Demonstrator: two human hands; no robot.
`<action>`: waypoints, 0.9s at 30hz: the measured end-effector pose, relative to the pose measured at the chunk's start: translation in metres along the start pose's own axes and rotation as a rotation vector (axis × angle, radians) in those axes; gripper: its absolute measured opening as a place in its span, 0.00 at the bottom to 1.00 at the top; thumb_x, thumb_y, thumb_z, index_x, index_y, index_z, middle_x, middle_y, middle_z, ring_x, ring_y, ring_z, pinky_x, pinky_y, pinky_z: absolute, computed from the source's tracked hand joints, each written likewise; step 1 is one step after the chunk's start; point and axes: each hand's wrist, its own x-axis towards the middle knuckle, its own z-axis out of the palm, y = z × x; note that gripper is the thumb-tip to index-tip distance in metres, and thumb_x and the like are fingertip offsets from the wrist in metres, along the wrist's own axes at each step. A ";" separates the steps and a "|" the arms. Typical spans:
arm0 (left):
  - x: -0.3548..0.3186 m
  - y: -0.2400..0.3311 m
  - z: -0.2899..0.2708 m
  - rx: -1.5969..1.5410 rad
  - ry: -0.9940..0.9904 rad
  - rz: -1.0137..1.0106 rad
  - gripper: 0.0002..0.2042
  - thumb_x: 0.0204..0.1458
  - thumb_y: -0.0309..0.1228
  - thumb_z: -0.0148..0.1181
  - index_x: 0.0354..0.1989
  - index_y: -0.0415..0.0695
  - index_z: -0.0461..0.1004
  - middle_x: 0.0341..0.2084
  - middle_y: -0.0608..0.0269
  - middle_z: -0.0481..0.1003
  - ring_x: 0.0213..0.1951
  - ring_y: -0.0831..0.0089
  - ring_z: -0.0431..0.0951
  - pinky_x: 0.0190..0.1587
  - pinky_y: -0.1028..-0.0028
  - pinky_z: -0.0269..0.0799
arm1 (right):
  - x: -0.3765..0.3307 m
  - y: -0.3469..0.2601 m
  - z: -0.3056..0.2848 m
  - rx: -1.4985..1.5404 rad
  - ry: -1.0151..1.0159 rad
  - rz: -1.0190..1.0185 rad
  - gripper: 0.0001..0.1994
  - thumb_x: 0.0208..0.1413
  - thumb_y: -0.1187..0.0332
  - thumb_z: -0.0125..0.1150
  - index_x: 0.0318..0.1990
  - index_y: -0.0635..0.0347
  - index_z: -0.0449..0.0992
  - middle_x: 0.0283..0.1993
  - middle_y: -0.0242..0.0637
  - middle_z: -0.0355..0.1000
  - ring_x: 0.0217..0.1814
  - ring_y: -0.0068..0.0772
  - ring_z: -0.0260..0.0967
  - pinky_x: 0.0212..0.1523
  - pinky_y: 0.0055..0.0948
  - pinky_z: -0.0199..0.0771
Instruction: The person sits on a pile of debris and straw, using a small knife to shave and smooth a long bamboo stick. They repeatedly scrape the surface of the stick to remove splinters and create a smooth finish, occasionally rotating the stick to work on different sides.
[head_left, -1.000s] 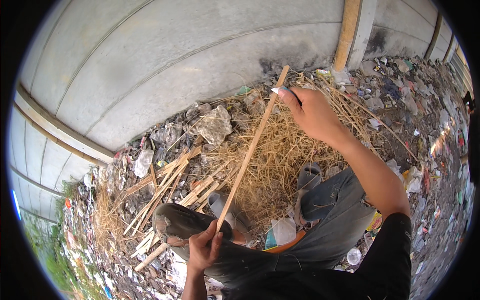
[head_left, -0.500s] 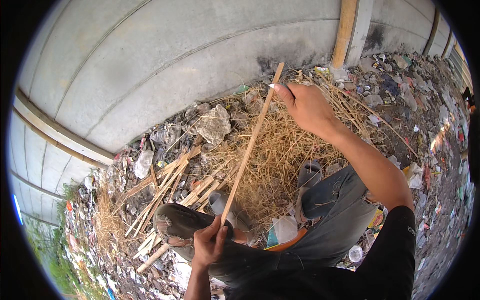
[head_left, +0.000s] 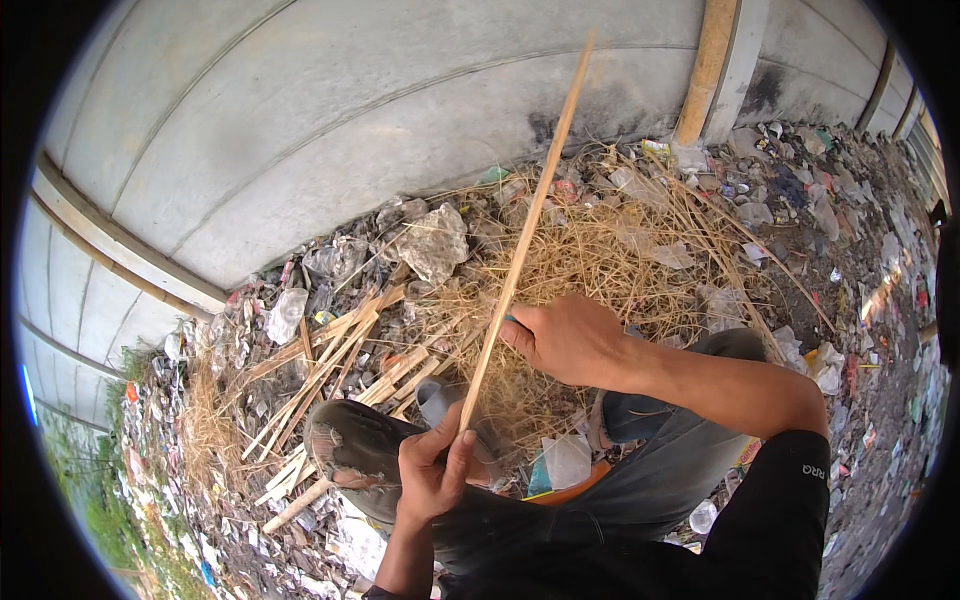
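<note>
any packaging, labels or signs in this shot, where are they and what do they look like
No signs or screens.
Clear crumpled plastic bag: by the wall, above the straw.
Clear plastic bottle: left, beside the split sticks, crushed.
Small white logo: on the black sleeve, lower right.
Clear bottle: by the knee, lower right.

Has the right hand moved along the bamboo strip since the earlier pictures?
Yes. The right hand has slid down the strip, away from the concrete wall and toward the left hand gripping its lower end.

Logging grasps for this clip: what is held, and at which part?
Both hands hold one long thin wooden strip: left hand pinches its lower end, right hand grips it around the middle.
</note>
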 end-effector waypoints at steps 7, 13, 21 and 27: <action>0.038 -0.025 -0.006 -0.638 0.047 -0.246 0.23 0.70 0.38 0.54 0.66 0.34 0.69 0.14 0.77 0.54 0.11 0.87 0.52 0.14 0.82 0.46 | 0.045 0.075 -0.055 0.507 0.537 0.175 0.29 0.73 0.44 0.47 0.31 0.63 0.74 0.18 0.33 0.62 0.20 0.31 0.58 0.25 0.39 0.57; 0.101 -0.075 0.022 -1.265 -0.208 -0.463 0.22 0.71 0.37 0.48 0.68 0.39 0.66 0.19 0.75 0.58 0.14 0.83 0.55 0.16 0.81 0.50 | 0.030 0.046 -0.056 0.441 0.479 0.024 0.25 0.72 0.46 0.50 0.35 0.60 0.76 0.20 0.28 0.61 0.21 0.23 0.56 0.24 0.33 0.55; 0.078 -0.042 0.044 -0.686 -0.303 -0.209 0.28 0.70 0.37 0.49 0.75 0.38 0.58 0.19 0.70 0.62 0.15 0.82 0.60 0.18 0.81 0.57 | 0.019 0.041 -0.059 0.652 0.407 0.047 0.25 0.65 0.44 0.62 0.40 0.62 0.79 0.20 0.24 0.63 0.21 0.17 0.57 0.23 0.28 0.53; 0.030 -0.036 0.042 -0.677 -0.415 -0.208 0.27 0.72 0.31 0.50 0.77 0.44 0.55 0.21 0.70 0.65 0.17 0.82 0.64 0.21 0.81 0.63 | 0.014 0.052 -0.058 0.969 0.325 0.070 0.15 0.66 0.57 0.64 0.42 0.61 0.81 0.18 0.19 0.60 0.18 0.12 0.55 0.19 0.23 0.51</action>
